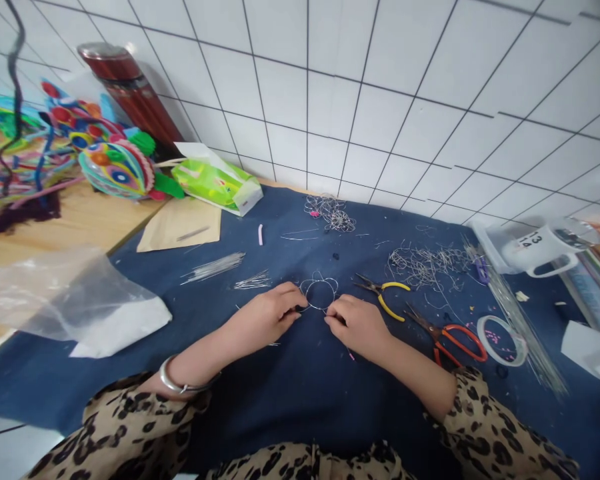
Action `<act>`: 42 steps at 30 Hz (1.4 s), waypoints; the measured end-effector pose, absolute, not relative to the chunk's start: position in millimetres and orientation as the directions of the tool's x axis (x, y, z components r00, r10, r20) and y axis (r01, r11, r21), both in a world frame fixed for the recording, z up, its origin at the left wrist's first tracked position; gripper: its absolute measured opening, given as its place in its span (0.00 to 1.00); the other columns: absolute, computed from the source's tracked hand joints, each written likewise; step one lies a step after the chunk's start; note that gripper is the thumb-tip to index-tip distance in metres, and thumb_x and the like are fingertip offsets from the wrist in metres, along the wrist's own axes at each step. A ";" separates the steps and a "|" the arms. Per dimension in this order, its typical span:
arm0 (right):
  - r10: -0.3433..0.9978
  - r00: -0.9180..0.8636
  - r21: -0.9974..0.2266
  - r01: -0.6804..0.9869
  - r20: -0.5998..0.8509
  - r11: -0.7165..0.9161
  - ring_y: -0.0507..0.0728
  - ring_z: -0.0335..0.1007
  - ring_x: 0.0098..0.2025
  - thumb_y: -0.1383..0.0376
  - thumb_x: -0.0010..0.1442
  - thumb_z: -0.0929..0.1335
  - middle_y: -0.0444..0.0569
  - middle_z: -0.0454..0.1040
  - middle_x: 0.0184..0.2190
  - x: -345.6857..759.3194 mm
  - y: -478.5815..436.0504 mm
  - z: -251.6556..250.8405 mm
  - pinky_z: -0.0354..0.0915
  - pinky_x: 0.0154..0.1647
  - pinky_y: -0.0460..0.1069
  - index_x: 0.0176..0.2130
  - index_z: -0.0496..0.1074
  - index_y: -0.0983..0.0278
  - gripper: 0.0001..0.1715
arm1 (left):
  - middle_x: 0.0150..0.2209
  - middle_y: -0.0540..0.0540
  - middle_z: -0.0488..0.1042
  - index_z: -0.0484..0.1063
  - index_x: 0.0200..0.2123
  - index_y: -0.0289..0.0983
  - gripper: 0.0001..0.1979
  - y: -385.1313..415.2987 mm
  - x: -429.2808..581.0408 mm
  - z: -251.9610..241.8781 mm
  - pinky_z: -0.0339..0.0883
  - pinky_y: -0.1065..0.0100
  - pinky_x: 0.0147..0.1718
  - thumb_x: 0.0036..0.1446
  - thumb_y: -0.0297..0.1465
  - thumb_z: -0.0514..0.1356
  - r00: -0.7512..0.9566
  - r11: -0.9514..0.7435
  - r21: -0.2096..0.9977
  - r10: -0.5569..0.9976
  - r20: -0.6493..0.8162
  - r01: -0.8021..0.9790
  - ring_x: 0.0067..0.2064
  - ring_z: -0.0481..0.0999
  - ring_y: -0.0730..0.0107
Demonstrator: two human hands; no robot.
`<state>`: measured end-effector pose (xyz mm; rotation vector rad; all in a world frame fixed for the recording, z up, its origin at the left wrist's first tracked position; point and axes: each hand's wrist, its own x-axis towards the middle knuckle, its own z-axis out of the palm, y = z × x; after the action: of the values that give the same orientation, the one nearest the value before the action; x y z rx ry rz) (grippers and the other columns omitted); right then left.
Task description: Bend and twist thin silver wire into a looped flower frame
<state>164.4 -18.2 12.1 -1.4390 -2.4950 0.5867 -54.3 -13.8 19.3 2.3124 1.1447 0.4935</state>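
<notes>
- Beyond the fingers, a white tiled wall runs across the back.
- Beneath the fingers, the surface is covered in dark blue cloth.
- Well to the left of the fingers, a clear plastic bag lies with something white at one end.
- Far beyond them on the left, a red flask stands near the wall, with a bright toy and a green tissue pack before it.
- Far to their right, a white mug bears dark figures.
- At the middle, the left hand and right hand face each other; the fingers of each are pinched together, clamped on a wire ring.
- Right of the right fingers, beyond some pliers, lie orange-handled scissors.
- Nearer those fingers, the yellow-handled pliers lie with handles spread.
- Between the two sets of fingers is the wire ring, small loops at its far side.
- Left of and beyond the left fingers, short wires lie in a loose bunch.
</notes>
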 end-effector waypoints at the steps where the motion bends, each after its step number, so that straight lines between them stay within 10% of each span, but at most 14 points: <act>1: 0.859 -0.511 -0.434 0.778 -0.017 0.455 0.49 0.64 0.33 0.65 0.57 0.64 0.43 0.68 0.30 164.3 -18.3 12.3 0.56 0.34 0.44 0.31 0.68 0.62 0.05 | 0.39 0.45 0.68 0.68 0.41 0.38 0.12 -14.1 -54.9 18.6 0.65 0.68 0.40 0.55 0.23 0.51 0.587 -0.529 0.571 0.804 0.100 0.628 0.39 0.70 0.69; 20: 0.557 -0.830 -0.282 0.529 0.026 0.800 0.57 0.57 0.49 0.62 0.56 0.66 0.48 0.60 0.53 176.2 34.5 28.6 0.59 0.47 0.55 0.50 0.66 0.55 0.20 | 0.37 0.45 0.69 0.70 0.39 0.37 0.13 -10.3 -57.1 16.8 0.66 0.69 0.37 0.60 0.25 0.46 0.663 -0.624 0.442 0.744 0.084 0.644 0.38 0.71 0.70; 42: 0.744 -0.663 -0.196 0.720 0.087 0.665 0.59 0.59 0.45 0.56 0.54 0.67 0.52 0.65 0.46 161.8 21.5 9.7 0.59 0.43 0.55 0.50 0.65 0.61 0.25 | 0.31 0.45 0.67 0.69 0.32 0.35 0.09 -25.1 -37.8 9.2 0.65 0.65 0.34 0.58 0.27 0.49 0.506 -0.489 0.405 0.859 0.070 0.773 0.34 0.69 0.67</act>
<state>161.8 21.5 9.7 -1.2045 -2.7184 0.2169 -37.8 -25.1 9.2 2.4316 1.3656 0.3779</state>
